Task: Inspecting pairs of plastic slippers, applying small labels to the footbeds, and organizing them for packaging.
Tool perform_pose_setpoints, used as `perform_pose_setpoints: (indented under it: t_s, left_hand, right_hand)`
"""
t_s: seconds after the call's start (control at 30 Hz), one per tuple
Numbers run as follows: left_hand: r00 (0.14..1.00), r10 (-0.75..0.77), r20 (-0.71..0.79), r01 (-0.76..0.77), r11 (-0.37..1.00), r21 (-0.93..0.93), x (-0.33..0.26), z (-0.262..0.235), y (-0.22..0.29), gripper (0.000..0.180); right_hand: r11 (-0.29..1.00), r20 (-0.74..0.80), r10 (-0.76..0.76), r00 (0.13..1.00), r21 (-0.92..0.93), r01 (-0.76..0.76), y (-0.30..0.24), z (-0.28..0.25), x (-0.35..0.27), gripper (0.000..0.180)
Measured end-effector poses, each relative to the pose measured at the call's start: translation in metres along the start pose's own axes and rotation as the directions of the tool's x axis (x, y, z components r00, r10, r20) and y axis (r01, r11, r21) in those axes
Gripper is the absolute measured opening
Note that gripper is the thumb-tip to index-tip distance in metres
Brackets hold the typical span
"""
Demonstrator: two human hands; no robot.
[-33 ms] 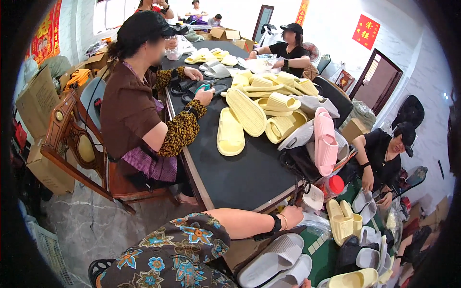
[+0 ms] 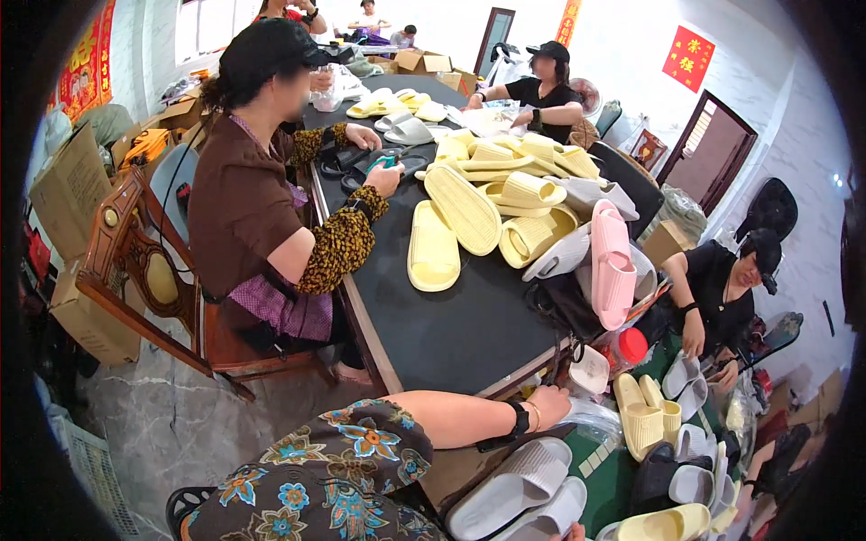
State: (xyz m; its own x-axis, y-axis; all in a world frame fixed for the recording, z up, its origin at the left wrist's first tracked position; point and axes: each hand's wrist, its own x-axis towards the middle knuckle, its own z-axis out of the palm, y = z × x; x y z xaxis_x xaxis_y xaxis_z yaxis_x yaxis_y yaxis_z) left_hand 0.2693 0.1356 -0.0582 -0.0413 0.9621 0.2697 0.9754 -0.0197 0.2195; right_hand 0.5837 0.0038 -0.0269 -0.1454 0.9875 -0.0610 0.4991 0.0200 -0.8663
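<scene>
My left hand [image 2: 548,405], with a dark watch and a bracelet at the wrist, reaches in over the near table. Its fingers are curled at the edge of a clear plastic bag [image 2: 591,417] and seem to grip it. Below it lies a pair of grey slide slippers: one grey slipper [image 2: 510,490] and a second grey slipper [image 2: 552,518] beside it. Only a bit of my right hand [image 2: 574,534] shows at the lower edge, by the second slipper; its fingers are mostly hidden. Right of the bag sits a pair of yellow slippers [image 2: 640,422].
A dark table [image 2: 469,338] bears a heap of yellow slippers [image 2: 519,194] and a pink slipper [image 2: 612,266]. A red-lidded jar [image 2: 629,348] stands nearby. At the left a co-worker [image 2: 248,198] sits holding a small teal tool [image 2: 388,163]. Another person [image 2: 722,293] works at the right.
</scene>
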Motion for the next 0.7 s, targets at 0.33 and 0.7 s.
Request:
perform_pose_setpoints:
  t_s: [0.33, 0.7]
  left_hand:
    - [0.988, -0.01, 0.154, 0.027, 0.993, -0.111, 0.009, 0.001, 0.006, 0.018]
    - [1.0, 0.012, 0.023, -0.01, 0.996, -0.085, 0.002, -0.029, -0.007, 0.012]
  right_hand:
    - [0.983, -0.133, -0.121, 0.984, -0.152, 0.1, 0.038, 0.004, 0.011, 0.047]
    - [0.993, -0.164, -0.081, 0.983, -0.104, 0.064, 0.008, 0.005, 0.0, 0.041]
